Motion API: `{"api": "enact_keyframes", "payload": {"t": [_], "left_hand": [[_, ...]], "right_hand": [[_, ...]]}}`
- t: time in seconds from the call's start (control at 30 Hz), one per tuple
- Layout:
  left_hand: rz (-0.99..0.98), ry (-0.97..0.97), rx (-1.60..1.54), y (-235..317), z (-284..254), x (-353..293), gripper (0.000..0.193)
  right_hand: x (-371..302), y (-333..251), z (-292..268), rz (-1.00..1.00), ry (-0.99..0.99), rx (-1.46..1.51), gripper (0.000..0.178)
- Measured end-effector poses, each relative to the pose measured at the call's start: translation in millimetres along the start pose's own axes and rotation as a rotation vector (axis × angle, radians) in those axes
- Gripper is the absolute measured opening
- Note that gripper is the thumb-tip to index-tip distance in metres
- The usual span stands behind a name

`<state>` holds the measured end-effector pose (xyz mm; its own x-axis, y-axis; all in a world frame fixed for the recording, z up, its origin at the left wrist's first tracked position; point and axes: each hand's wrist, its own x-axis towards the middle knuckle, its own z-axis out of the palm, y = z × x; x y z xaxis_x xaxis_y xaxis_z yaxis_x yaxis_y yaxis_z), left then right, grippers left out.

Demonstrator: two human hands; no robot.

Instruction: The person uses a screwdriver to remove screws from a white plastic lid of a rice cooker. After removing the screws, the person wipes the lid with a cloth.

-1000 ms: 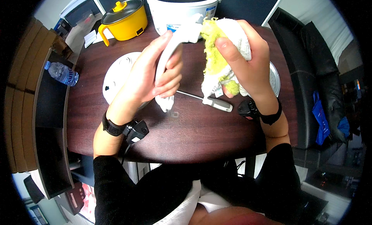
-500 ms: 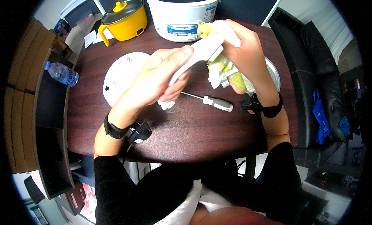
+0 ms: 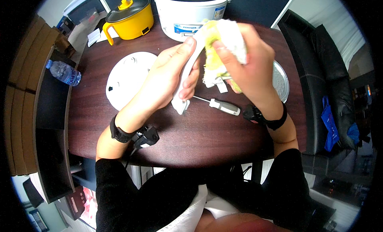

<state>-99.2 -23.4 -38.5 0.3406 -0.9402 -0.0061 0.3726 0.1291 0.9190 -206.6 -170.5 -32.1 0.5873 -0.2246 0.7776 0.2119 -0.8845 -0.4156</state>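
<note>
My left hand (image 3: 165, 74) is closed round a white curved handle (image 3: 182, 86), thumb along its upper side. The handle's lower end sticks out below my fingers. In my right hand (image 3: 255, 66) is a bunched yellow-green and white cloth (image 3: 215, 58), pressed against the handle's upper end and covering it. Below the hands, a screwdriver (image 3: 227, 107) with a grey and white grip lies on the table. A white round lid (image 3: 127, 74) rests left of my left hand. Partly behind my right wrist shows a round, perforated grey plate (image 3: 281, 84).
At the back of the dark wooden table (image 3: 199, 140) stands a white rice cooker body (image 3: 189, 14), open at the top. A yellow pot (image 3: 135, 22) with a dark lid is to its left. A water bottle (image 3: 64, 73) is at far left, a black sofa (image 3: 319, 80) at right.
The cloth has moved left onto the handle's upper end, which showed bare before. My left hand has turned the handle more upright, and its lower end shows more.
</note>
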Motion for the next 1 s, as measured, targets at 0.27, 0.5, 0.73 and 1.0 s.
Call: {"api": "enact_keyframes", "payload": {"t": [0.27, 0.5, 0.73, 1.0], "left_hand": [[0.046, 0.014, 0.017, 9, -6, 0, 0.047], [0.072, -0.076, 0.049, 1, -10, 3, 0.046], [0.261, 0.006, 0.545, 6, -14, 0, 0.04], [0.382, 0.235, 0.792, -4, -39, 19, 0.039]], "right_hand": [[1, 5, 1, -0.01, -0.318, -0.119, 0.024], [3, 20, 4, 0.466, -0.331, 0.532, 0.024], [4, 10, -3, 0.639, -0.465, 1.05, 0.029], [12, 4, -42, 0.728, -0.352, 1.156, 0.037]]}}
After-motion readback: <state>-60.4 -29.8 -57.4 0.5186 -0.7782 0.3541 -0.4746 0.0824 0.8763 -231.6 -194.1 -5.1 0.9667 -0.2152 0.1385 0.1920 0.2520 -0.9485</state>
